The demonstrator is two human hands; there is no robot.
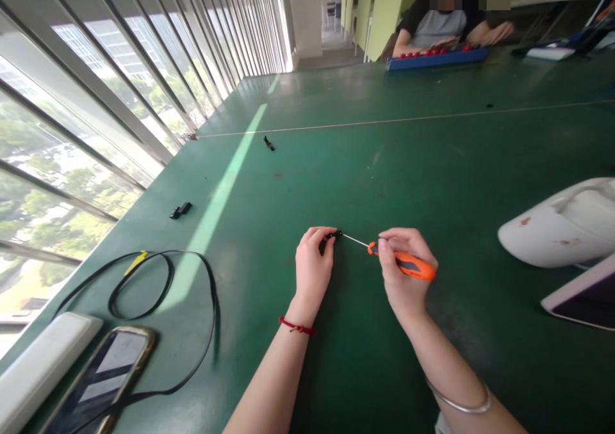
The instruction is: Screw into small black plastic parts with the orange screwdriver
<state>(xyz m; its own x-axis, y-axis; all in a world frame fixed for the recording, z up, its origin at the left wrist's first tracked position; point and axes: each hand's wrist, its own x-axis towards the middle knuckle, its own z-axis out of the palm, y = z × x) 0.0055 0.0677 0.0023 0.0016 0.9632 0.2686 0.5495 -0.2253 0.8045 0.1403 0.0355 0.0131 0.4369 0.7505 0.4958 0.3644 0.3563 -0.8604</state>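
Observation:
Between the thumb and fingers of my left hand (313, 261) is a small black part (332, 235), mostly covered by the fingers, so its kind cannot be made out. My right hand (406, 274) is closed around an orange and grey screwdriver (414, 266). The screwdriver's thin metal shaft points left, and its tip meets the black part or lies right at it. Both hands are just above the green table (384, 184). Farther off to the left lie a small black piece (180, 210) and another small black piece (269, 143).
A phone (106, 376), a white box-like object (48, 363) and a looped black cable (211, 293) occupy the near left. On the right are a white rounded object (557, 226) and a dark-screened device (590, 293). A person sits across the table behind a blue tray (437, 58). Railings (144, 56) border the left.

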